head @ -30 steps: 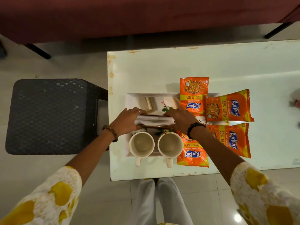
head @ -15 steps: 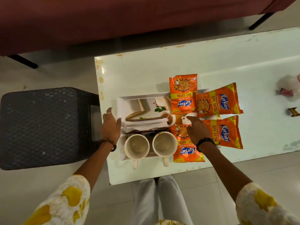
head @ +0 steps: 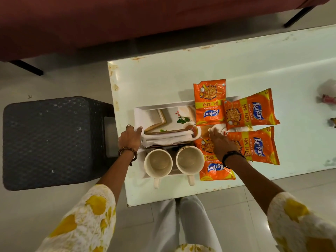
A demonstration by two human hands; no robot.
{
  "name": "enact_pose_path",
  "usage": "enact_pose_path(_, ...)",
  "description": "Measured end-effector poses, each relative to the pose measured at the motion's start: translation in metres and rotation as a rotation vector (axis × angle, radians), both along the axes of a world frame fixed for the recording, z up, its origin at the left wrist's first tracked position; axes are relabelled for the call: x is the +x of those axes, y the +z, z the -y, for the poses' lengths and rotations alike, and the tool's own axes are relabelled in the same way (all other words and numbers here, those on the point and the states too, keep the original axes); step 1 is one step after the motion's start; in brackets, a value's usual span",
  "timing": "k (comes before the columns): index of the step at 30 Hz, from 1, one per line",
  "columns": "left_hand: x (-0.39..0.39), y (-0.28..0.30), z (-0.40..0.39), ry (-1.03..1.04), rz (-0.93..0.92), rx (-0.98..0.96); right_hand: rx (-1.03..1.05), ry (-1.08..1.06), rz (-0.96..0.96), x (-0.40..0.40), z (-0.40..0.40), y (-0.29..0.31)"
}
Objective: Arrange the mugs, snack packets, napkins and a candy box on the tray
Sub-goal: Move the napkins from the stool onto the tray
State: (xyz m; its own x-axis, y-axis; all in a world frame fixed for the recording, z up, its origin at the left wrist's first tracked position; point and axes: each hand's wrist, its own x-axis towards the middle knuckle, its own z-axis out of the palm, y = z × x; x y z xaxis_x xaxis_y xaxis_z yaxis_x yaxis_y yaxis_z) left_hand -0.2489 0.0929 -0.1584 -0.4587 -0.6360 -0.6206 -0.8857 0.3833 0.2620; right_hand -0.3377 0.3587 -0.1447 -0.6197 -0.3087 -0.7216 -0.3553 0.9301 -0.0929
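A white tray (head: pixel 163 104) lies on the white table (head: pixel 181 75). Two empty cream mugs (head: pixel 158 163) (head: pixel 190 160) stand side by side at its near edge, handles toward me. Folded white napkins (head: pixel 167 139) lie across the tray behind the mugs, on something brown that I cannot identify. Orange snack packets (head: pixel 210 101) (head: pixel 251 110) (head: pixel 254 145) (head: pixel 216 169) overlap the tray's right part. My left hand (head: pixel 130 140) rests open at the tray's left edge, thumb by the napkins' end. My right hand (head: pixel 221 144) lies flat and open on the near packets.
A dark woven stool (head: pixel 52 140) stands on the floor, close to the table's left edge. A maroon piece of furniture (head: pixel 127 20) runs along the far side. Small items (head: pixel 327 99) lie at the table's right end. My legs are under the near edge.
Both hands have come off the napkins. The left one slid to the tray's left edge, the right one moved right onto the snack packets. The napkins stay put.
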Motion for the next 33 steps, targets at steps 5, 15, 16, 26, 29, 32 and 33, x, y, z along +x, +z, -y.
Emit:
enact_pose_path(5,0.000,-0.002,0.001,0.005,-0.012,0.018,0.026,0.040,0.003,-0.002,0.000,0.001)
enact_pose_path(15,-0.001,-0.001,0.004,0.053,-0.022,0.094,0.054,0.089,0.017,-0.009,0.001,0.002)
enact_pose_path(16,-0.001,0.000,0.005,0.080,-0.030,0.125,0.055,0.079,0.025,-0.009,0.001,0.003)
enact_pose_path(26,0.037,0.023,-0.018,0.402,-0.367,0.058,-0.510,-0.784,-0.332,0.015,-0.012,0.035)
enact_pose_path(29,0.059,0.023,-0.035,0.581,-0.363,0.067,-0.492,-1.205,-0.354,0.030,-0.022,0.040)
enact_pose_path(32,0.073,0.020,-0.054,0.803,-0.333,0.199,-0.377,-1.699,-0.293,0.040,-0.034,0.032)
enact_pose_path(33,0.077,0.019,-0.061,0.839,-0.328,0.264,-0.314,-1.785,-0.256,0.042,-0.037,0.030)
